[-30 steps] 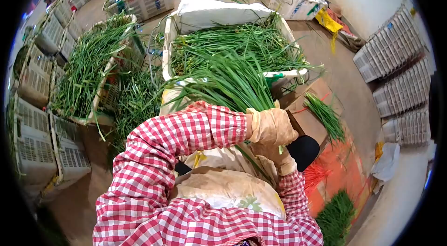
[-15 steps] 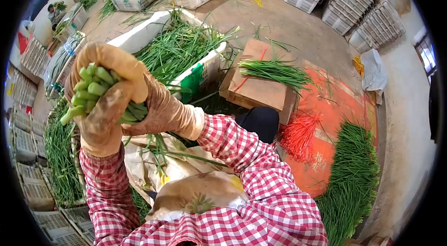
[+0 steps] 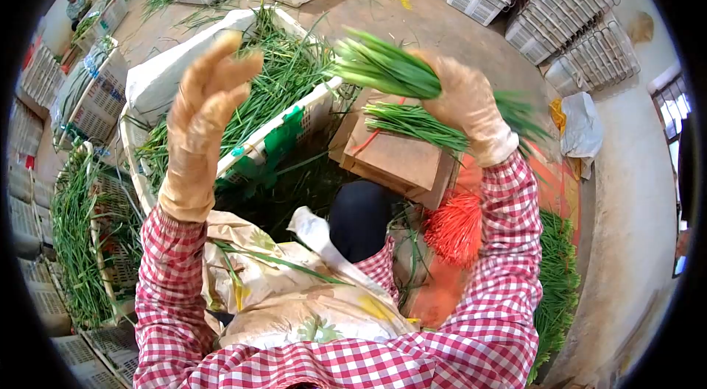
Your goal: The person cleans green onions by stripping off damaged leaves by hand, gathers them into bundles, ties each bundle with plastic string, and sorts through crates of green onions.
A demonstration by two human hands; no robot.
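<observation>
My right hand point(image 3: 465, 103), in a tan glove, is closed around a bunch of chives point(image 3: 383, 65). The pale cut ends point left and the leaf tips trail out to the right, blurred. Below it, another bunch of chives point(image 3: 412, 122) lies across a brown box point(image 3: 394, 161) with a red tie point(image 3: 366, 142) by it. My left hand point(image 3: 208, 105), gloved too, is raised with fingers apart and nothing in it, slightly blurred. Behind that hand stands a white crate point(image 3: 313, 105) heaped with loose chives point(image 3: 272, 69).
Red ties point(image 3: 449, 231) lie in a bundle right of the box. Tidy chives point(image 3: 556, 293) are laid at the far right. A crate of greens point(image 3: 92, 242) stands at left. Stacked white crates point(image 3: 563, 2) line the back right wall. A person point(image 3: 77, 6) is far back left.
Both hands held the bunch together at the left. My left hand has let go and opened; my right hand has carried the bunch rightward, above the box.
</observation>
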